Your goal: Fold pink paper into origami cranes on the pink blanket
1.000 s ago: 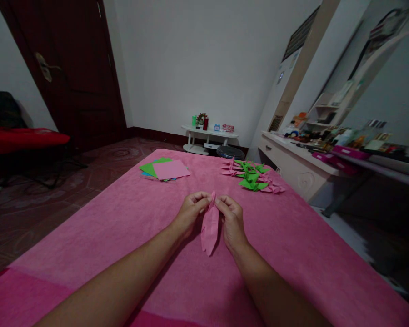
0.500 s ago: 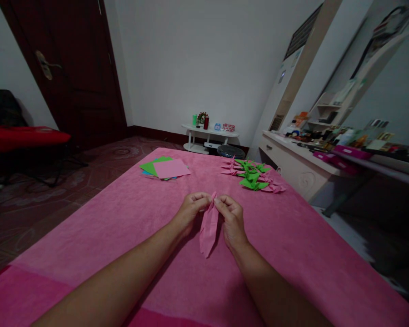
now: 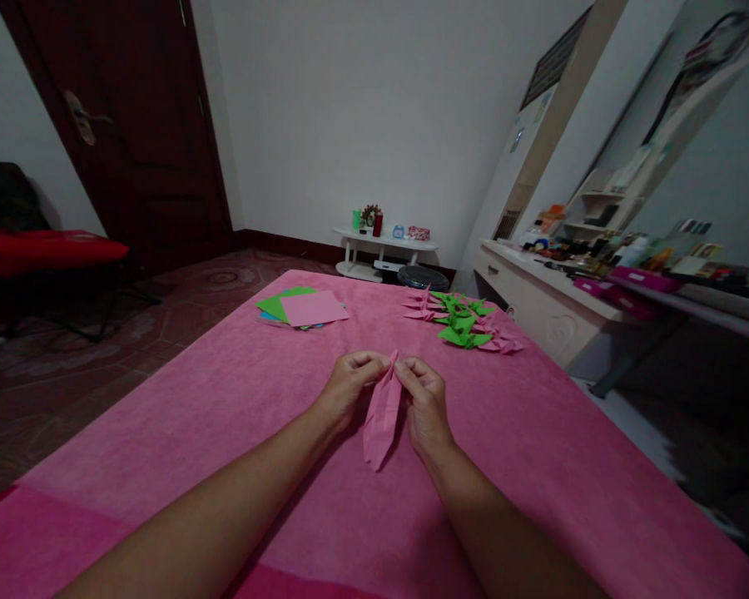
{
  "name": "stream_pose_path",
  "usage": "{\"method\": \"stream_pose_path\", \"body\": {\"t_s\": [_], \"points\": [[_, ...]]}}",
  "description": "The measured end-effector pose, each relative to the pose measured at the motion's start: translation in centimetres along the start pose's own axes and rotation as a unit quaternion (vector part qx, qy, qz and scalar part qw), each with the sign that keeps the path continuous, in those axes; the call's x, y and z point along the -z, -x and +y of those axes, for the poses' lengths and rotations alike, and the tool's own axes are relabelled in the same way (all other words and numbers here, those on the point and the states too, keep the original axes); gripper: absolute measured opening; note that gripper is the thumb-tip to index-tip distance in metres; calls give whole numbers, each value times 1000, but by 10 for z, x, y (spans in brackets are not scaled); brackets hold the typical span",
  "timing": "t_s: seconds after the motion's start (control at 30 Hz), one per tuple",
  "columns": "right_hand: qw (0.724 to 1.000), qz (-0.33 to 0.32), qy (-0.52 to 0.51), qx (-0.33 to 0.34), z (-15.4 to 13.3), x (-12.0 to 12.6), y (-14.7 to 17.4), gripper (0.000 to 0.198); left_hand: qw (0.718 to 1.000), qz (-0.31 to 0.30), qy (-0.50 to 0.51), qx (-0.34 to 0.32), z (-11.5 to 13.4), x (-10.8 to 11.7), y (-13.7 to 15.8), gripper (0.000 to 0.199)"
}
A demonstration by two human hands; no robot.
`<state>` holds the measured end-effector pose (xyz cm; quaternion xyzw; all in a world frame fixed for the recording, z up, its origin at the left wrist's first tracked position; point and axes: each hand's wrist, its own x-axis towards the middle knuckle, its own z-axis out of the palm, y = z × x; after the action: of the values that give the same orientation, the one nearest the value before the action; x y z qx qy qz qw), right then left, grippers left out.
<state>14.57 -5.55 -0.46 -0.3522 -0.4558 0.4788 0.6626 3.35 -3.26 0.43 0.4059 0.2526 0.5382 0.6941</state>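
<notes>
A long, narrow piece of folded pink origami paper (image 3: pixel 382 420) is held over the pink-covered surface (image 3: pixel 255 399), its split lower end pointing toward me. My left hand (image 3: pixel 352 383) pinches its upper part from the left, with thumb and forefinger closed on the edge. From the right, my right hand (image 3: pixel 423 391) grips the same upper part between thumb and finger. The narrow tip sticks up a little between the two hands. Fingers behind the paper are partly hidden.
Loose square sheets (image 3: pixel 305 308) in pink, green and blue lie at the far left. Several folded green and pink paper cranes (image 3: pixel 465 320) cluster at the far right. Beyond stands a small white table (image 3: pixel 384 241); a cluttered dresser (image 3: pixel 543 291) is on the right, a red-seated chair (image 3: pixel 43 249) left.
The lower end of the folded paper has swung very slightly to the left. Both hands keep their pinch in nearly the same place.
</notes>
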Motion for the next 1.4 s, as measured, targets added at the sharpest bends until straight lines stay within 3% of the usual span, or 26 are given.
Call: {"method": "stream_pose_path", "body": {"t_s": [0.37,0.8,1.0,1.4], "points": [[1000,11,25,9,4,4,-2,17,996,3,-93,-10,1,4,-1,9],[999,45,13,13,-2,1,-4,11,959,50,-246,-132,-3,0,-4,8],[999,41,22,17,-1,4,-5,8,964,38,-234,-123,-3,0,-4,8],[993,83,64,54,-3,6,-8,11,991,12,-130,-24,1,-7,1,12]]}}
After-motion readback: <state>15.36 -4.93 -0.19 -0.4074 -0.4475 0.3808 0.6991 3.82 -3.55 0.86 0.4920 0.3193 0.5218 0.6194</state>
